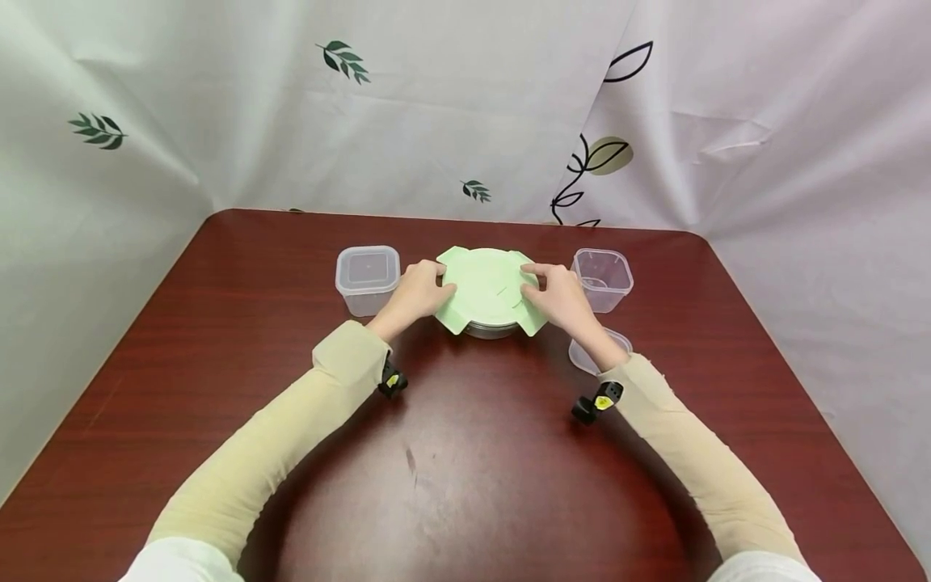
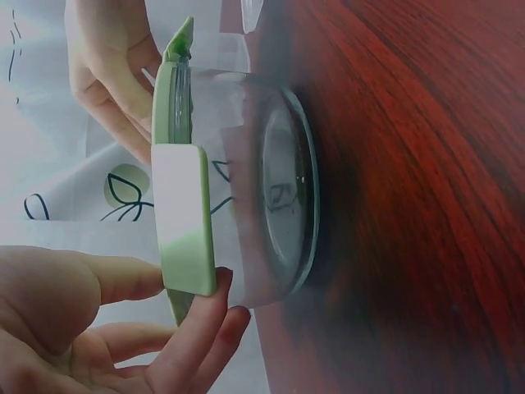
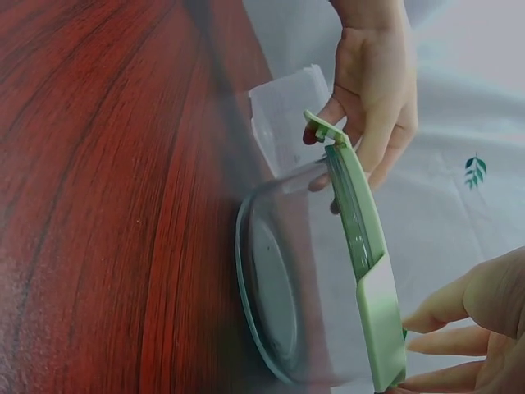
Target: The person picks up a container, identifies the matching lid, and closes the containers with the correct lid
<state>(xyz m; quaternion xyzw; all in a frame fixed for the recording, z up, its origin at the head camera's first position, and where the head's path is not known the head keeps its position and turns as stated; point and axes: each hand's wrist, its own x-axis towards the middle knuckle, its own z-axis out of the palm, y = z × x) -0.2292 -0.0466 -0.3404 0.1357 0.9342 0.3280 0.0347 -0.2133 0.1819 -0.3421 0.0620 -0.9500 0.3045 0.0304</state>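
Observation:
A pale green lid (image 1: 486,283) with flaps sticking out around its rim lies over a round clear glass container (image 2: 262,189) on the table. At the lid's left edge, my left hand (image 1: 419,291) pinches it, thumb on top and fingers at a flap, as the left wrist view shows. My right hand (image 1: 558,294) holds the opposite edge, its fingertips on the lid. The flaps (image 3: 379,328) visible in the wrist views are not folded down against the glass. Little of the glass shows from above.
A lidded clear plastic box (image 1: 368,279) stands beside my left hand. Behind my right hand is a lidless plastic box (image 1: 604,279), and a loose clear lid (image 1: 582,356) lies partly under my right wrist. A patterned curtain (image 1: 407,121) hangs behind the dark red table (image 1: 465,453).

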